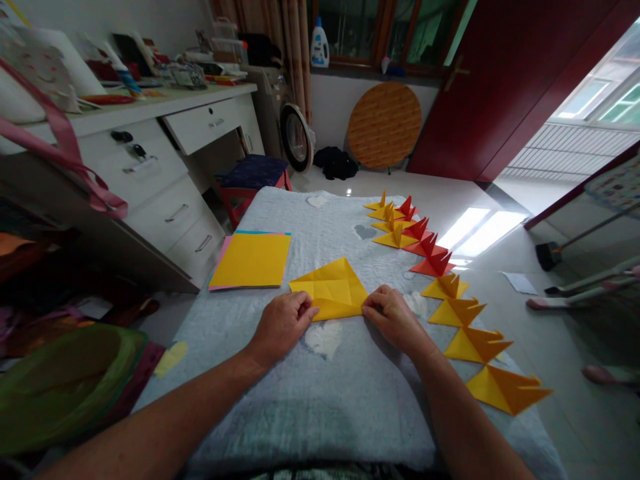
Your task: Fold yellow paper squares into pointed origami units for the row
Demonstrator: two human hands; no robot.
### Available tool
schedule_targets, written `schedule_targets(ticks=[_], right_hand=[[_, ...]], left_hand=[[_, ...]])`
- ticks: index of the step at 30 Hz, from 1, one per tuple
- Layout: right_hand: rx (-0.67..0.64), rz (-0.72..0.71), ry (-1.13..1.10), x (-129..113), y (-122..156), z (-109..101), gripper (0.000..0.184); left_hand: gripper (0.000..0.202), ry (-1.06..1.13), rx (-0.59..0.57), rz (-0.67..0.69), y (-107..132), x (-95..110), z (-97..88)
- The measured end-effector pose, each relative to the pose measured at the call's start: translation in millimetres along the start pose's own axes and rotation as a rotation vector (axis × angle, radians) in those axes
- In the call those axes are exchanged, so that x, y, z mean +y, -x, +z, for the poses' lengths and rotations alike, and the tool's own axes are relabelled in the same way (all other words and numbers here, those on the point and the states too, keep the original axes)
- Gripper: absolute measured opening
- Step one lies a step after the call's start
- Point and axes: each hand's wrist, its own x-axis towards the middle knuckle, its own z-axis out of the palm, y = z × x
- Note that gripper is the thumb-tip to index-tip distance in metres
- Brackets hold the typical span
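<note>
A yellow paper sheet (331,287) lies partly folded on a pale blue cloth-covered surface (320,393), its near edge turned up into a narrow flap. My left hand (283,325) pinches the left end of that flap with curled fingers. My right hand (393,317) pinches the right end the same way. A stack of square papers (251,260), yellow on top with pink and blue edges showing, lies to the left of the sheet.
A row of several folded yellow and red paper shapes (440,293) runs along the right edge of the surface. A white desk with drawers (165,167) stands at left, a green bag (60,380) at lower left, a red door (505,80) behind.
</note>
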Motion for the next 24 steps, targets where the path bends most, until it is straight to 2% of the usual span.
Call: schedule_targets(ticks=[5, 12, 18, 24], right_hand=[[0.022, 0.027, 0.085, -3.8, 0.6, 2.8, 0.012], [0.049, 0.020, 0.119, -1.9, 0.6, 6.6, 0.013], [-0.004, 0.028, 0.082, -2.8, 1.5, -0.3, 0.008], [-0.013, 0.067, 0.087, -2.7, 1.2, -1.0, 0.013]], left_hand=[[0.016, 0.005, 0.050, 0.052, -1.4, -1.4, 0.6], [0.022, 0.031, 0.041, 0.051, -2.1, -2.4, 1.3], [0.021, -0.039, 0.045, 0.062, -2.6, -4.0, 3.8], [0.019, -0.102, 0.027, 0.046, -2.7, -1.9, 4.4]])
